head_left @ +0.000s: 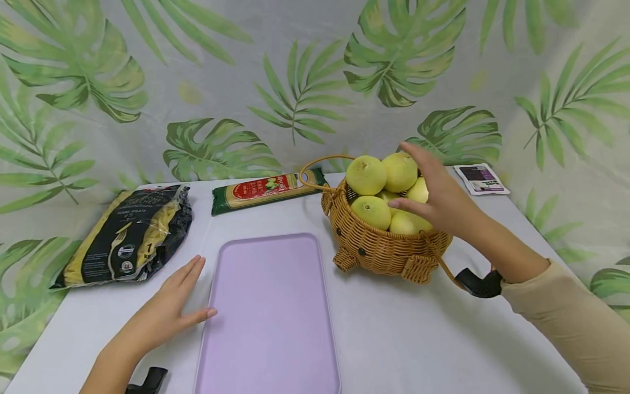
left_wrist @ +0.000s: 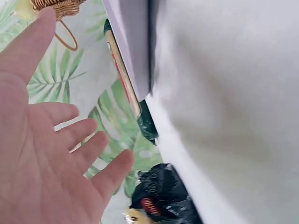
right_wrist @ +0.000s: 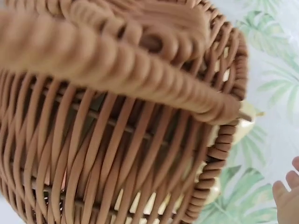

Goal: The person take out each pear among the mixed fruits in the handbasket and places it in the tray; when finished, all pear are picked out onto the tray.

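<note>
A wicker basket (head_left: 384, 254) shaped like an animal's head stands on the right half of the table, heaped with several round yellow-green fruits (head_left: 371, 212) that look like pears. My right hand (head_left: 450, 205) is over the basket's right rim, thumb and fingers spread apart beside the fruits, holding nothing. In the right wrist view the basket's woven side (right_wrist: 107, 154) and its handle fill most of the picture. A flat lilac tray (head_left: 268, 317) lies in front of me. Beside its left edge is my left hand (head_left: 164, 314), fingers straight and palm bare (left_wrist: 44, 158).
A black and yellow bag of penne (head_left: 128, 235) lies at the left. Along the back lies a green and red pasta packet (head_left: 270, 189), with the basket's loop handle overlapping its right end. A small white and purple packet (head_left: 480, 179) is at the back right. Leaf-printed cloth hangs behind.
</note>
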Demonstrator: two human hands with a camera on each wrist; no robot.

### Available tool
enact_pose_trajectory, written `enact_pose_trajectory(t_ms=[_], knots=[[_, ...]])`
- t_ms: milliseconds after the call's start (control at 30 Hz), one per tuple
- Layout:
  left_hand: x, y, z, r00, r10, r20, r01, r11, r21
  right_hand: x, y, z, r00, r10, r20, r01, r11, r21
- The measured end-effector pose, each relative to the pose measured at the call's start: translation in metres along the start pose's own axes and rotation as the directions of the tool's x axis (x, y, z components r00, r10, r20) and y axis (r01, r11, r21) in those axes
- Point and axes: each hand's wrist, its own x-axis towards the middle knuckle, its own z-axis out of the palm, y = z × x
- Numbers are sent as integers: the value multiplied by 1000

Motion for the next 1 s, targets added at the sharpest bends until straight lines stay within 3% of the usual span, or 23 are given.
enact_pose_trajectory(t_ms=[67,200,400,767,1000], knots=[[-1,-3,6,998,-43,48,46,996,-72,6,3,3,1000,17,22,-18,999,28],[-2,-5,13,992,-71,107,90,980,-176,15,11,8,997,48,55,-51,997,56],[-4,-6,17,984,-92,154,127,962,-242,26,18,10,988,97,119,-106,991,79],[-7,-14,25,985,-63,162,113,941,-318,38,24,18,954,147,259,-183,976,120],[-8,-16,28,990,-41,133,83,943,-322,45,25,27,957,124,264,-183,959,216]])
